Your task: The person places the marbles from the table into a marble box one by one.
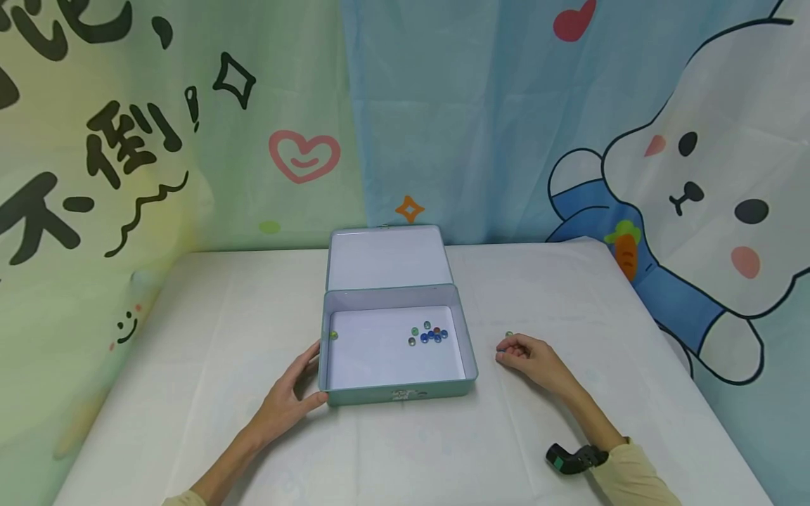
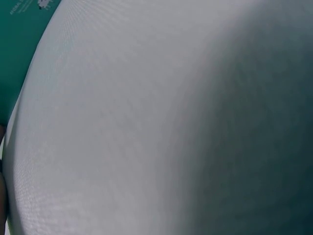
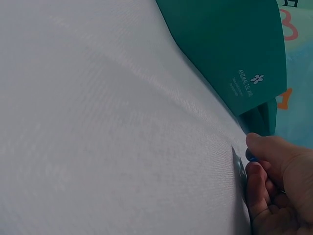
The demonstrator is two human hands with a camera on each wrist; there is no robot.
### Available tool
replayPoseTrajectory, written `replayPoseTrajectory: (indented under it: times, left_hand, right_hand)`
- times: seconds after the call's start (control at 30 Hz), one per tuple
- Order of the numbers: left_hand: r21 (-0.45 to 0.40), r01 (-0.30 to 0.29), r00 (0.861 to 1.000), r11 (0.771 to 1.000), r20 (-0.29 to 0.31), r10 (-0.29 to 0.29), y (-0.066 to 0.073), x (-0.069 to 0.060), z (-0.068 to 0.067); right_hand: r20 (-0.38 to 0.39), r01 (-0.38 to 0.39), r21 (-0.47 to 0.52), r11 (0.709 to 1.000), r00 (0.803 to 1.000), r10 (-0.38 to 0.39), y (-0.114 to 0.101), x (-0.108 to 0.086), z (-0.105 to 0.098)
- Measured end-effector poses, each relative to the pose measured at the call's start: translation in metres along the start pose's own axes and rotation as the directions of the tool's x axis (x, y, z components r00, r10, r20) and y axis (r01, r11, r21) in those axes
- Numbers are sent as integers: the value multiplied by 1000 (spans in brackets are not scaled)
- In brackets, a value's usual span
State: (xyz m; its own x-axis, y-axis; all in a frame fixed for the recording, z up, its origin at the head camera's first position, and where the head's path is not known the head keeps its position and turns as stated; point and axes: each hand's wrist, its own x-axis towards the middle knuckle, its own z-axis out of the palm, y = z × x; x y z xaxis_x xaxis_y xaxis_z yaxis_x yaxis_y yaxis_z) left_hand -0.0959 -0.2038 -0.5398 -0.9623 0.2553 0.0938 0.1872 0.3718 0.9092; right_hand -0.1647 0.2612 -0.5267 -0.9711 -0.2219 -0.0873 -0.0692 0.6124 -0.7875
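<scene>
A tin box (image 1: 405, 393) stands on the table with its lid (image 1: 387, 258) raised behind it. Inside, blue marbles (image 1: 431, 335) and other marbles cluster toward the right, while one yellow-green marble (image 1: 334, 335) lies by the left wall. My left hand (image 1: 287, 393) rests against the box's left side, thumb at the front corner. To the right of the box, my right hand (image 1: 534, 360) pinches a blue marble (image 3: 251, 155) between thumb and finger, close above the cloth. Just beyond those fingers lies a greenish marble (image 1: 509, 334), partly hidden.
A white cloth (image 1: 253, 309) covers the table. Printed curtains (image 1: 443, 126) hang behind and at the sides. On the right wrist sits a black device (image 1: 576, 458). The left wrist view shows mostly cloth and a blurred dark area.
</scene>
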Motion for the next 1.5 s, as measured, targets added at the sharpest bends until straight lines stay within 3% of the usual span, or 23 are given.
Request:
replayPoseTrajectory:
  times: [0.67, 1.0, 1.17, 1.5]
  left_hand:
    - [1, 15, 1000, 1000, 0, -15, 0, -2, -1]
    - [-1, 20, 1000, 1000, 4, -20, 0, -2, -1]
    - [0, 28, 1000, 1000, 0, -28, 0, -2, -2]
    - [-11, 10, 1000, 1000, 5, -10, -1, 0, -1]
  right_hand:
    - [2, 7, 18, 1000, 1000, -7, -1, -1, 1]
    - [0, -52, 15, 999, 999, 52, -6, 3, -5]
    - [-3, -52, 35, 998, 999, 52, -25, 10, -15]
    - [-12, 70, -10, 997, 997, -70, -96, 36, -33]
